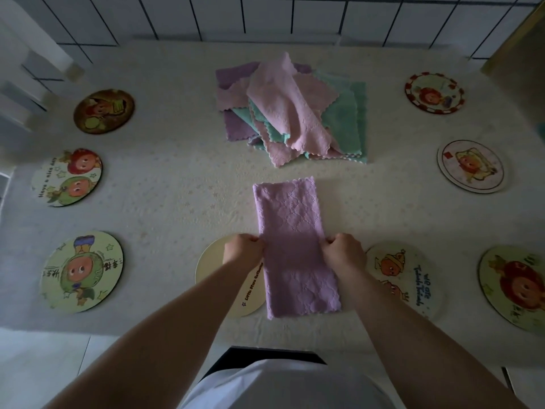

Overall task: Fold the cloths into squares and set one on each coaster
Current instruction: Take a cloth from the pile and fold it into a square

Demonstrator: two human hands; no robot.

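Note:
A purple cloth (290, 231), folded into a long strip, lies on the table running away from me. My left hand (243, 249) pinches its left edge about halfway along. My right hand (343, 250) pinches the right edge at the same height. The strip's near end partly covers a cream coaster (216, 270). A loose pile of pink, green and purple cloths (290, 109) sits at the table's far middle. Round cartoon coasters ring the table: three on the left (81, 271), (67, 177), (103, 111), and several on the right, the nearest (404, 276) beside my right wrist.
The table has a pale patterned cover (177, 187). A tiled wall (265, 16) runs behind it. A white chair (26, 84) stands at the far left and a yellowish object (519, 48) at the far right. The table's front edge is close to my body.

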